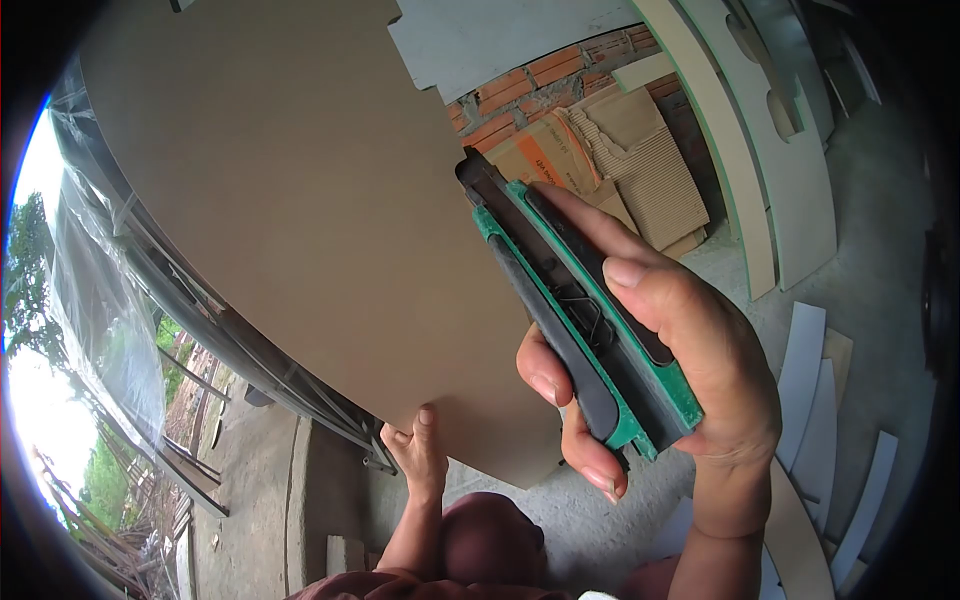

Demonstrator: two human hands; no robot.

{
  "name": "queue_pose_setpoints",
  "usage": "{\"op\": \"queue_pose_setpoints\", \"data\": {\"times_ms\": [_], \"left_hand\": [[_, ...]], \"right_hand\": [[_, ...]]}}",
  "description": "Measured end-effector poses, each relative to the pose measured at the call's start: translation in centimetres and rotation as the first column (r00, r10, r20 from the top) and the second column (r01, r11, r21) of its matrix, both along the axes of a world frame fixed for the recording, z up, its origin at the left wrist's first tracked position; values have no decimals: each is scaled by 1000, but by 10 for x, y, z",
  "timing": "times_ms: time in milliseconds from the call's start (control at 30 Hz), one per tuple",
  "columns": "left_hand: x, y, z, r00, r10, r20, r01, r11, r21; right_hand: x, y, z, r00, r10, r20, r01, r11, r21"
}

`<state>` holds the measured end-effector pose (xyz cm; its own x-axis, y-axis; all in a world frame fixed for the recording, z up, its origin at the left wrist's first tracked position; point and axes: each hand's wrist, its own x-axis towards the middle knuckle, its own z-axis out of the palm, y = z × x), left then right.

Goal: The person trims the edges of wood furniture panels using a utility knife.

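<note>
My right hand (705, 330) is wrapped around a green-and-black edge-banding trimmer (580, 310), held up close to the camera. Two long grip halves form the tool, with a wire spring showing between them. Thumb and palm press one side while fingertips curl around the other. Low in the view, my left hand (418, 455) grips the near edge of a large brown board (300, 200), its thumb lying on the board's face. The fingers beneath the board are hidden. The trimmer overlaps the board's right side in view and looks apart from it.
Flattened cardboard (640, 170) leans by a brick wall (530, 85). Pale cut panels (800, 190) stand at the right, with curved offcut strips (810, 400) on the concrete floor. At the left are a metal frame (270, 375) and clear plastic sheeting (100, 270).
</note>
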<state>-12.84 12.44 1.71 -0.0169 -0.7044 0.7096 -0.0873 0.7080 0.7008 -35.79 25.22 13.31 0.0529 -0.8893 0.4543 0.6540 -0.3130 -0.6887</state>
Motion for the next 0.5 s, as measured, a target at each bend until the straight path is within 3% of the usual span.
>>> {"op": "queue_pose_setpoints", "data": {"times_ms": [267, 500], "left_hand": [[2, -2, -1, 999, -38, -22, 38, 999, 22], [9, -5, -6, 1000, -11, 0, 11, 1000, 24]], "right_hand": [[1, 3, -3, 977, -121, -177, 113, 992, -52], [-1, 8, -7, 844, -311, -437, 266, 950, -161]]}}
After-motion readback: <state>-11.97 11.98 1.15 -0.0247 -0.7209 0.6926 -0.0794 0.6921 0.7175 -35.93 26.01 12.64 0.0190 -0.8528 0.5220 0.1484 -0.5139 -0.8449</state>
